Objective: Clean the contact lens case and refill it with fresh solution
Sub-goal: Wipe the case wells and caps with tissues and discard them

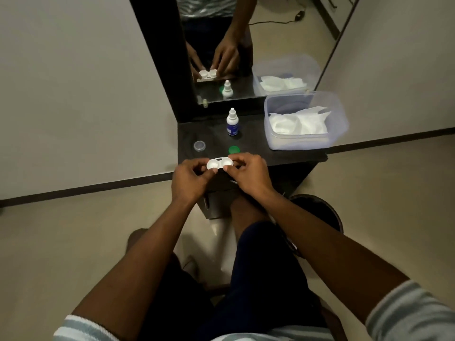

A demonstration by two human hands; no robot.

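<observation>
The white contact lens case (219,163) has two open wells and is held over the near edge of the dark table (256,150). My left hand (189,179) pinches its left end and my right hand (248,172) pinches its right end. Just behind the case a green cap (234,149) lies on the table, and a clear cap (199,145) lies at the far left. A small white-and-blue solution bottle (232,123) stands upright further back, with its nozzle bare.
A clear plastic tub (305,119) holding white tissues sits at the table's right. A tall mirror (248,45) stands behind the table and reflects the hands, bottle and tub. A dark bin (320,212) is on the floor, right of my knees.
</observation>
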